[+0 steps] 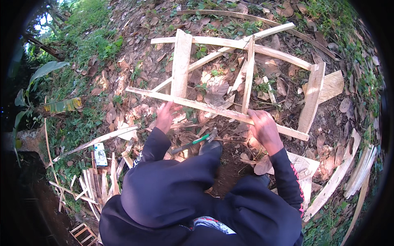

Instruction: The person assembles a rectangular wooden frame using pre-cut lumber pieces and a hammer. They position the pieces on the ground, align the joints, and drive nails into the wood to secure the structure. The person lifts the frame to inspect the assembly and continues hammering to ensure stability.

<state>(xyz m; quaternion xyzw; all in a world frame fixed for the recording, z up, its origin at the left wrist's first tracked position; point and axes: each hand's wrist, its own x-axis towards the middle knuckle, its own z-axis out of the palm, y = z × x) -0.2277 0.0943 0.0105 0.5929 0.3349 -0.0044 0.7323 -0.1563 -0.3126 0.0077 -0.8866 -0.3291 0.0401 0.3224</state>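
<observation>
A rough wooden frame lies before me, made of a curved far rail [271, 52], several crosspieces [181, 61] and a straight near wooden rail [197, 105]. A diagonal strip [209, 58] crosses it. My right hand [262, 128] grips the near rail right of the middle crosspiece [248, 76], thumb and fingers around it. At the rail's left part, my left hand [165, 117] has its fingers apart against or just below the near edge, close to the left crosspiece; whether it touches is hard to tell. A hammer [197, 140] with a green and black handle lies by my foot.
Dry leaves and wood scraps cover the ground. Split wood pieces [96, 184] and a white-and-blue box [100, 154] are at the left. Boards [336, 180] lie at the right. A long curved strip [262, 19] rests beyond the frame.
</observation>
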